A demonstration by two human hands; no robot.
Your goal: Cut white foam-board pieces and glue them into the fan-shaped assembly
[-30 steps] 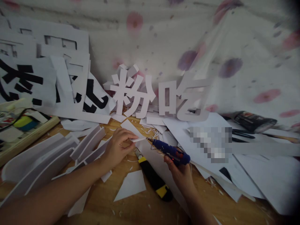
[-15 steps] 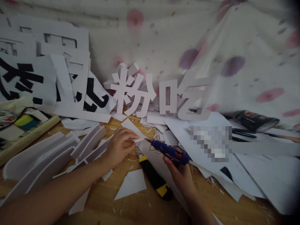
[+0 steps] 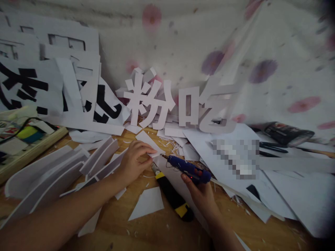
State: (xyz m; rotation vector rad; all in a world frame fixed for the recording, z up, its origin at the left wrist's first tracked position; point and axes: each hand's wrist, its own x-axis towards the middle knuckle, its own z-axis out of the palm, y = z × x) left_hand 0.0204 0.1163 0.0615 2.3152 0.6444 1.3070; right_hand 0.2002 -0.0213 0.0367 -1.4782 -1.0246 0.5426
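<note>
Between the thumb and fingers of my left hand (image 3: 136, 161) is a small white piece (image 3: 155, 154). My right hand (image 3: 201, 195) is wrapped round a blue glue gun (image 3: 187, 168), whose nozzle points left and sits at or very near the small piece; whether they touch is hard to tell. A white glue stick (image 3: 235, 193) runs out of the gun's back end to the lower right. Below the gun, a black and yellow utility knife (image 3: 172, 197) lies on the wooden table (image 3: 117, 230).
White cut-out characters (image 3: 151, 104) stand at the back. Curved white strips (image 3: 52, 177) lie at the left, by a wooden tray (image 3: 34, 153). Paper sheets (image 3: 288, 195) and a dark cylindrical pouch (image 3: 288, 133) are at the right. A flowered cloth (image 3: 183, 42) hangs behind.
The glue gun and my right hand have shifted very slightly left. My left hand keeps its pinch, nearly still. The view has moved a little.
</note>
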